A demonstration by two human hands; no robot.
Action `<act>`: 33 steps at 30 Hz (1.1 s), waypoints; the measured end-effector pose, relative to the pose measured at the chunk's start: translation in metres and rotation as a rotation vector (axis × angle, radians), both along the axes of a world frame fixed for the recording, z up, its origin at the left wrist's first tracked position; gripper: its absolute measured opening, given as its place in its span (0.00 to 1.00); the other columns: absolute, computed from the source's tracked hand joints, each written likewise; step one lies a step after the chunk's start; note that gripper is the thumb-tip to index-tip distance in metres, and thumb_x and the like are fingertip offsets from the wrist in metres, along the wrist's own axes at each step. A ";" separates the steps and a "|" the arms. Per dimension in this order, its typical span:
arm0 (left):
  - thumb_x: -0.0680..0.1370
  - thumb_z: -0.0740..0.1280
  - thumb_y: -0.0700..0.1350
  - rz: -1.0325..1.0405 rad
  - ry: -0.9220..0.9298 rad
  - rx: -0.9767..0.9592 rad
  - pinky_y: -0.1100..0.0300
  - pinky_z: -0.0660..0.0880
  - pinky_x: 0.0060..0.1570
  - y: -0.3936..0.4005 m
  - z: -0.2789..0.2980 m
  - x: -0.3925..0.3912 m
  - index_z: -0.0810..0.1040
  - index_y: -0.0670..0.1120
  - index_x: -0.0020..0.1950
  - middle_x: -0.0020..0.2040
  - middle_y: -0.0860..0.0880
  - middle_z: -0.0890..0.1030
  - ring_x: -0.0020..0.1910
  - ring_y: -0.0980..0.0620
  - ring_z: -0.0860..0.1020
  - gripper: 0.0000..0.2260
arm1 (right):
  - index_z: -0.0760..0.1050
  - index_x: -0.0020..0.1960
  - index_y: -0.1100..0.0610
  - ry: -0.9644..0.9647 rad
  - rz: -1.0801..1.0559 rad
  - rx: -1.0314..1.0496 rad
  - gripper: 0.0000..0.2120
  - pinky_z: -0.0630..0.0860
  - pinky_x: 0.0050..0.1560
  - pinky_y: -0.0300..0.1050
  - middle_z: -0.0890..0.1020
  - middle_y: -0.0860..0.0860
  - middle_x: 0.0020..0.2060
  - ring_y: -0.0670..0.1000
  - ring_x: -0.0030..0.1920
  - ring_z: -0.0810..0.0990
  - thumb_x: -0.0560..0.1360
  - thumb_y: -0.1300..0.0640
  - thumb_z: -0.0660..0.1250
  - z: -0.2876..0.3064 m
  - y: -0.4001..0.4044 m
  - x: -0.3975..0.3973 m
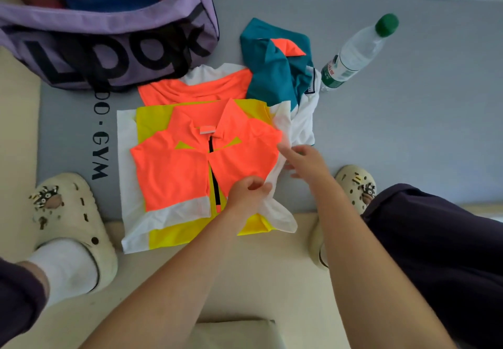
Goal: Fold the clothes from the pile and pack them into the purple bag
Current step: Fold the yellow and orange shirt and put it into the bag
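Note:
An orange, yellow and white zip shirt (pixel 190 169) lies spread flat on the grey mat (pixel 408 120), collar pointing away from me. My left hand (pixel 247 193) pinches its white right sleeve near the lower middle. My right hand (pixel 307 162) touches the same white sleeve higher up at the shirt's right edge, fingers loosely extended. Behind it lie another orange and white garment (pixel 201 87) and a crumpled teal, orange and white one (pixel 275 65). The purple bag (pixel 109 32) stands open at the top left, with blue and red clothes inside.
A clear water bottle (pixel 356 54) with a green cap lies on the mat to the right of the teal garment. My two cream clogs (pixel 73 212) (pixel 356 185) flank the shirt. Pale flooring borders the mat on the left and near side.

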State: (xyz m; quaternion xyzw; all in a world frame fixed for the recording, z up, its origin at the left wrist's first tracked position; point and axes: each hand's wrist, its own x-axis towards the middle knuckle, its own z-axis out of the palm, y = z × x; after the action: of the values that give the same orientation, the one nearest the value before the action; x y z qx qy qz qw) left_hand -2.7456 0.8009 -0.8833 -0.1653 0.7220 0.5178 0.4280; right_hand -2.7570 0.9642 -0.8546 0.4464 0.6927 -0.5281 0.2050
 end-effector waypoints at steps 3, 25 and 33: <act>0.78 0.69 0.40 0.013 -0.066 0.112 0.67 0.70 0.31 -0.010 0.006 -0.001 0.75 0.47 0.41 0.33 0.51 0.73 0.32 0.55 0.71 0.08 | 0.78 0.49 0.59 0.005 -0.004 0.050 0.19 0.79 0.34 0.42 0.81 0.52 0.41 0.49 0.38 0.80 0.71 0.43 0.73 -0.002 -0.006 -0.031; 0.77 0.71 0.47 0.220 0.080 -0.303 0.59 0.72 0.39 -0.255 -0.017 -0.083 0.78 0.48 0.56 0.44 0.49 0.79 0.41 0.51 0.77 0.10 | 0.71 0.49 0.59 0.155 0.310 -0.245 0.09 0.79 0.31 0.42 0.81 0.58 0.39 0.52 0.32 0.80 0.76 0.56 0.70 0.013 -0.241 -0.139; 0.80 0.67 0.48 0.253 0.156 -0.345 0.62 0.70 0.33 -0.267 -0.035 -0.057 0.74 0.50 0.59 0.41 0.53 0.77 0.37 0.56 0.76 0.09 | 0.75 0.52 0.63 -0.047 0.315 0.109 0.19 0.80 0.49 0.58 0.84 0.59 0.43 0.60 0.44 0.83 0.75 0.46 0.70 -0.030 -0.184 -0.050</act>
State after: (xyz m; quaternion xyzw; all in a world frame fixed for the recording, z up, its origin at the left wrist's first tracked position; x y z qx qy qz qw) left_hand -2.8029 0.5344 -0.9183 -0.2847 0.8042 0.4475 0.2682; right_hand -2.8071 0.7805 -0.8849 0.3549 0.7769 -0.4403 0.2767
